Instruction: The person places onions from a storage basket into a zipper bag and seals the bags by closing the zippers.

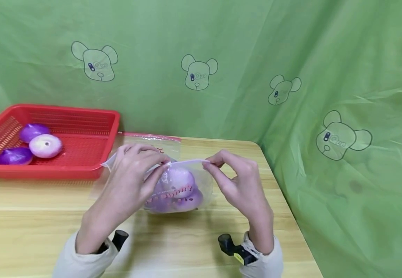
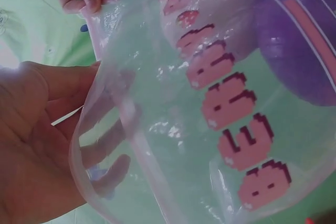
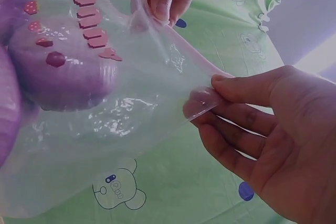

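A clear zip bag (image 1: pixel 205 185) with pink lettering stands over the table, holding purple onions (image 1: pixel 180 177) whose exact number cannot be told. My left hand (image 1: pixel 131 173) pinches the bag's upper edge near its middle between thumb and forefinger. In the left wrist view, other fingers of that left hand (image 2: pixel 42 124) show through the clear plastic. At the right upper corner, my right hand (image 1: pixel 244 183) pinches the same edge with thumb and fingertips, as the right wrist view shows of the right hand (image 3: pixel 278 124). The edge (image 1: pixel 188 161) runs taut between both hands.
On the left, a red plastic basket (image 1: pixel 48 172) contains two purple onions and one paler onion (image 1: pixel 45 146). A flat clear bag (image 1: pixel 152 139) with a red strip lies behind the hands on the wooden table (image 1: pixel 173 247). A green curtain (image 1: pixel 145 77) hangs behind and at right.
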A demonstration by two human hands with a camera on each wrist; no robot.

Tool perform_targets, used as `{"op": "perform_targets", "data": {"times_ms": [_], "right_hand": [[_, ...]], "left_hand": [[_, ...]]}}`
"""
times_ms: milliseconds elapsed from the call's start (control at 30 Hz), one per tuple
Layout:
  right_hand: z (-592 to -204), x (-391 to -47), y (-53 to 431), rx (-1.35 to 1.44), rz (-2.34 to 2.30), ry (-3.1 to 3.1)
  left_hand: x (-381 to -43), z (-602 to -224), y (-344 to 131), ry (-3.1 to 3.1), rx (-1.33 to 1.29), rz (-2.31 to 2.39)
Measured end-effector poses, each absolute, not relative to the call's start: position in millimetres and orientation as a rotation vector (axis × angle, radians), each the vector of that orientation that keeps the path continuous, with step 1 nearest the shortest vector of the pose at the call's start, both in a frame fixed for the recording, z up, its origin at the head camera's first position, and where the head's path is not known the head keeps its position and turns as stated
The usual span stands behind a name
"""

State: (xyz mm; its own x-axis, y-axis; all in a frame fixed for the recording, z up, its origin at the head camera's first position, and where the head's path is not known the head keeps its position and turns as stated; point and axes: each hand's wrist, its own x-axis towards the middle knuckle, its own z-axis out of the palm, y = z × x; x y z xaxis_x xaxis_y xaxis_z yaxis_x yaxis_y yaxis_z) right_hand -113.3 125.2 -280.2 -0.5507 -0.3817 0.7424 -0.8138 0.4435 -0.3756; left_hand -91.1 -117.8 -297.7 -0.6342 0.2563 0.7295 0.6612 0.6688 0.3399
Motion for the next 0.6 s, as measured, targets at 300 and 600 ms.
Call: {"op": "perform_targets", "data": {"times_ms": [300, 600], "right_hand": [[-279.3, -112.2, 126.3, 0.999, 1.020, -2.114], [-279.9, -112.8, 126.6, 0.983, 1.018, -2.116]], "left_hand": [[-93.3, -298.9, -118.6, -2.156, -0.732, -0.787], [-97.8, -300.5, -120.9, -2.115, -0.771, -0.795]]}}
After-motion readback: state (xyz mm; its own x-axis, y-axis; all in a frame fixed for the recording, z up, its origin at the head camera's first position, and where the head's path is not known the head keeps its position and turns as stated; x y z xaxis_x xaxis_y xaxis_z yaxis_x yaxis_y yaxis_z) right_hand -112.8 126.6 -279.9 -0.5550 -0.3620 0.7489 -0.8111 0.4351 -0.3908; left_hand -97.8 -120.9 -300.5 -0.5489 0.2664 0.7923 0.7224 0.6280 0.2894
